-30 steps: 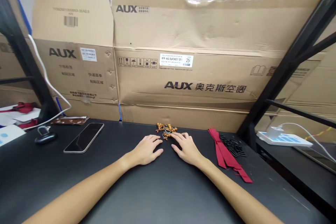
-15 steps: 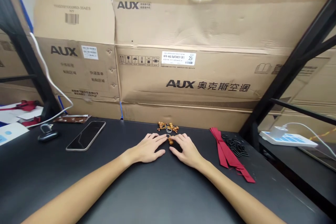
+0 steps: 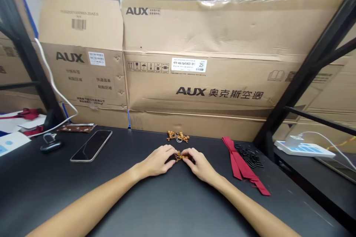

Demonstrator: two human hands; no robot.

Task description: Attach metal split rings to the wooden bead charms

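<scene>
A small beaded keychain (image 3: 179,156) with orange-brown beads lies low over the black table, between my two hands. My left hand (image 3: 159,160) pinches its left side with thumb and fingertips. On the other side, the thumb and index finger of my right hand (image 3: 200,164) close on its right end. Both hands partly cover the keychain, so its full shape is hidden. Just beyond the fingertips, a second cluster of beaded keychains (image 3: 178,136) with metal rings rests near the cardboard, apart from both hands.
Red ribbon strips (image 3: 241,166) and a pile of black straps (image 3: 249,155) lie on the right. A phone (image 3: 91,146), a black device with a loop (image 3: 51,143) and a brown packet (image 3: 76,128) sit on the left. Cardboard (image 3: 222,74) walls the back; a power strip (image 3: 304,150) lies far right.
Both hands have moved slightly nearer, bringing the keychain away from the cluster behind. My flattened fingers have curled and now pinch it from both sides.
</scene>
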